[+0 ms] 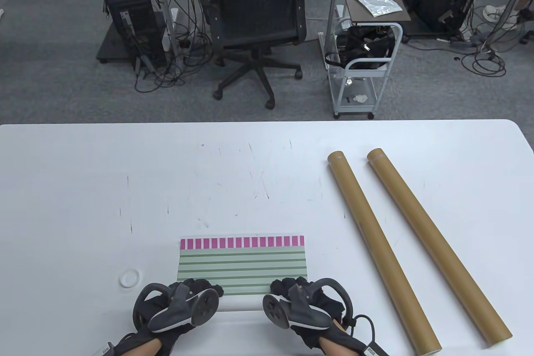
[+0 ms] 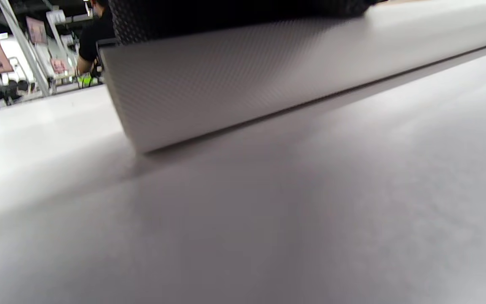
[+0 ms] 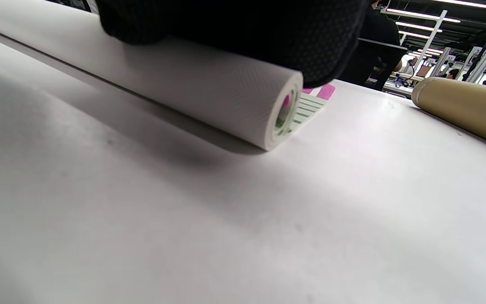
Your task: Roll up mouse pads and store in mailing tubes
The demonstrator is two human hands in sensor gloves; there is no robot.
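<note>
Table view: we see the mouse pad (image 1: 242,266) at the near middle of the white table (image 1: 83,189), its near part wound into a white roll, its far part flat, green-striped with a pink-barred far edge; the left hand (image 1: 183,304) rests on the roll's left end, the right hand (image 1: 298,301) on its right end, fingers curled over the top; two brown mailing tubes (image 1: 381,247) lie side by side, apart, to the right; a small white ring (image 1: 129,278) lies left of the pad.

Left wrist view: we see the roll's textured white underside (image 2: 234,84) on the table, black gloved fingers (image 2: 226,12) on top.

Right wrist view: we see the roll's open right end (image 3: 285,114), gloved fingers (image 3: 243,25) draped over it; one tube (image 3: 462,109) lies at right.
</note>
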